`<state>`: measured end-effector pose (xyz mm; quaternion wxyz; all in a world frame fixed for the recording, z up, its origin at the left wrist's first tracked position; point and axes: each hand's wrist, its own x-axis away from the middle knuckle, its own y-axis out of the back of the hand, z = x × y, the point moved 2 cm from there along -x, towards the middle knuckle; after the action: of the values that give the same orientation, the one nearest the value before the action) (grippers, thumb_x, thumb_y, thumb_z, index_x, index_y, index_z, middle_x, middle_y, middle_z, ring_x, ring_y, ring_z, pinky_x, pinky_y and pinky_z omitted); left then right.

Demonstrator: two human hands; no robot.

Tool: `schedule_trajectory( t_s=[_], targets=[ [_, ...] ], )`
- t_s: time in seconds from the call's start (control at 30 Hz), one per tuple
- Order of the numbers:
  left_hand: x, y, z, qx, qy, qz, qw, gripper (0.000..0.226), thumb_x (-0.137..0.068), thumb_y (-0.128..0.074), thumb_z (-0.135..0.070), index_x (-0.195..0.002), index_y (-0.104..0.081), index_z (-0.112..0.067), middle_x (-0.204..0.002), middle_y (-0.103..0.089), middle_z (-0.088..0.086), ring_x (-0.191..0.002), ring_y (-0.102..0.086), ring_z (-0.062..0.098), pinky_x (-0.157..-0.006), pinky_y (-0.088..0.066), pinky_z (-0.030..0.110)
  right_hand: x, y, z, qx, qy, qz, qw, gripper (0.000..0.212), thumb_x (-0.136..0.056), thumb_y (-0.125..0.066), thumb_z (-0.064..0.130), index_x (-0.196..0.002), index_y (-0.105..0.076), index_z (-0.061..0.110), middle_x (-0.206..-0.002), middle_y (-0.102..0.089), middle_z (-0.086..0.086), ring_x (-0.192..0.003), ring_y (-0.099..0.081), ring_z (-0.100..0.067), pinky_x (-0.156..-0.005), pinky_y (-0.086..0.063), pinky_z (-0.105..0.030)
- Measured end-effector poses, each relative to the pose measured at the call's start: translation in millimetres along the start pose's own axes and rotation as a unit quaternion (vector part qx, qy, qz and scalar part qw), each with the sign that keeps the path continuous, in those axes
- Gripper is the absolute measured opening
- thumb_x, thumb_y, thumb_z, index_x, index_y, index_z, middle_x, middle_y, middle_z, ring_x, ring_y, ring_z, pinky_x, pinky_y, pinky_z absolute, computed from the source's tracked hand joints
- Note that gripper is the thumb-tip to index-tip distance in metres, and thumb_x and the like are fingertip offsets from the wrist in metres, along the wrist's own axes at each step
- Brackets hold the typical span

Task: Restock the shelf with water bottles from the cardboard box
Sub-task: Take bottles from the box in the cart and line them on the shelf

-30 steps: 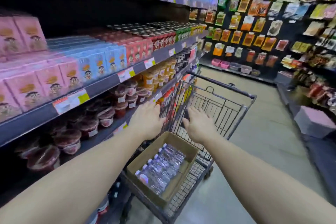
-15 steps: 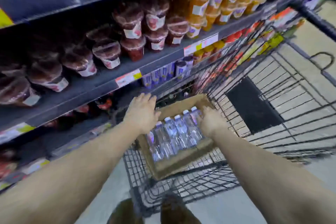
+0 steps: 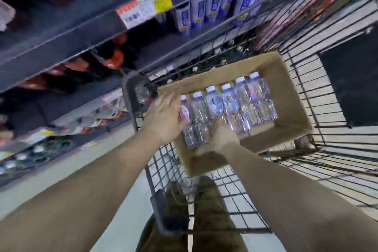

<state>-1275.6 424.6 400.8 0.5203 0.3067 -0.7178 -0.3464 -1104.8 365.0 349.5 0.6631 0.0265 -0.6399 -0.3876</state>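
An open cardboard box (image 3: 290,98) sits in the wire shopping cart (image 3: 319,149). Several clear water bottles (image 3: 235,106) with white caps lie side by side in it. My left hand (image 3: 165,116) reaches into the box's left end with its fingers stretched out, its palm against the leftmost bottle (image 3: 183,111). My right hand (image 3: 221,139) is blurred and curls over the bottom ends of the middle bottles; whether it grips one is unclear. The dark shelves (image 3: 81,32) run along the left.
Blue-labelled bottles (image 3: 214,6) stand on the shelf just beyond the cart. Red-capped dark bottles (image 3: 114,57) fill the shelf below, and packets (image 3: 98,116) lie on the lowest one. My shoes (image 3: 204,192) show through the cart's wire floor. The cart's grey corner post (image 3: 131,98) is beside my left hand.
The view has tipped down onto the cart. Both hands have moved from the box's rim in over the bottles, the right one onto their bottom ends.
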Motion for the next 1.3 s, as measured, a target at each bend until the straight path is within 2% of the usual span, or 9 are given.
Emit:
schedule_trajectory(
  t_s=[0.13,0.33,0.57,0.8,0.93,1.0,1.1,1.17,1.3],
  targets=[
    [1,-9,7,0.032,0.009,0.016,0.999,0.082,-0.095,-0.050,-0.051,-0.157,-0.011,-0.017,-0.166,-0.010,0.004,-0.153,-0.003,0.024,-0.124,-0.002,0.039,-4,-28,4,-0.115,-0.023,-0.023,0.993,0.075,-0.091,-0.062,0.026,-0.152,-0.019,0.019,-0.141,-0.040,-0.019,-0.118,-0.055,-0.034,-0.099,-0.044,-0.037],
    [-5,-5,4,0.038,0.001,0.016,0.999,0.081,-0.095,-0.052,-0.049,-0.157,-0.011,-0.017,-0.166,-0.010,0.004,-0.152,-0.002,0.023,-0.121,0.002,0.035,-7,-28,8,-0.300,-0.113,-0.085,0.943,0.057,-0.089,-0.064,0.019,-0.140,-0.038,0.019,-0.139,-0.034,-0.016,-0.107,-0.058,-0.032,-0.093,-0.043,-0.030],
    [-2,-1,4,0.044,-0.008,0.022,0.999,0.080,-0.095,-0.052,-0.047,-0.157,-0.012,-0.016,-0.165,-0.011,0.004,-0.152,-0.002,0.022,-0.122,0.002,0.035,-6,-19,16,-0.319,-0.147,-0.100,0.931,0.075,-0.079,-0.077,0.030,-0.141,-0.036,0.023,-0.137,-0.035,-0.010,-0.108,-0.057,-0.028,-0.086,-0.047,-0.033],
    [-2,-6,5,0.052,-0.005,0.023,0.998,0.080,-0.095,-0.052,-0.048,-0.157,-0.013,-0.016,-0.165,-0.011,0.004,-0.153,-0.002,0.022,-0.123,0.001,0.035,-15,-26,17,-0.269,-0.138,-0.074,0.950,0.068,-0.078,-0.077,0.026,-0.135,-0.044,0.014,-0.126,-0.058,-0.009,-0.112,-0.059,-0.026,-0.094,-0.050,-0.034],
    [-2,-9,3,0.060,-0.008,0.017,0.998,0.078,-0.095,-0.053,-0.048,-0.156,-0.016,-0.015,-0.164,-0.016,0.006,-0.152,-0.007,0.024,-0.122,0.000,0.033,-8,-25,5,-0.412,-0.132,-0.021,0.901,0.066,-0.077,-0.075,0.020,-0.137,-0.048,0.009,-0.103,-0.068,-0.004,-0.080,-0.067,-0.018,-0.076,-0.051,-0.026],
    [-2,-10,0,0.074,-0.008,0.004,0.997,0.077,-0.094,-0.054,-0.048,-0.155,-0.022,-0.014,-0.162,-0.023,0.007,-0.150,-0.013,0.024,-0.122,-0.004,0.033,-1,-24,-4,-0.515,-0.110,0.033,0.850,0.067,-0.077,-0.077,0.015,-0.136,-0.047,0.003,-0.102,-0.071,-0.011,-0.069,-0.068,-0.023,-0.069,-0.047,-0.024],
    [0,-9,-10,0.098,0.015,-0.011,0.995,0.079,-0.089,-0.048,-0.066,-0.151,-0.034,-0.018,-0.157,-0.036,0.005,-0.147,-0.025,0.023,-0.123,-0.008,0.039,12,-23,-13,-0.603,-0.035,0.116,0.789,0.057,-0.080,-0.074,0.001,-0.131,-0.049,0.007,-0.109,-0.066,-0.015,-0.090,-0.060,-0.026,-0.084,-0.050,-0.036],
    [1,-10,-16,0.138,0.049,0.005,0.989,0.081,-0.079,-0.042,-0.081,-0.136,-0.053,-0.026,-0.142,-0.055,0.003,-0.137,-0.044,0.022,-0.122,-0.012,0.046,17,-20,-12,-0.621,0.024,0.161,0.767,0.065,-0.080,-0.071,-0.007,-0.137,-0.046,0.012,-0.122,-0.062,-0.015,-0.098,-0.062,-0.021,-0.088,-0.051,-0.033],
    [-2,-15,-13,0.337,0.124,0.016,0.933,0.090,-0.045,-0.058,-0.093,-0.107,-0.067,-0.029,-0.101,-0.074,-0.011,-0.095,-0.069,0.013,-0.095,-0.053,0.042,15,-15,-6,-0.532,0.095,0.195,0.818,0.078,-0.074,-0.071,-0.014,-0.134,-0.045,0.029,-0.123,-0.059,0.005,-0.110,-0.061,-0.015,-0.104,-0.045,-0.038]
  ],
)
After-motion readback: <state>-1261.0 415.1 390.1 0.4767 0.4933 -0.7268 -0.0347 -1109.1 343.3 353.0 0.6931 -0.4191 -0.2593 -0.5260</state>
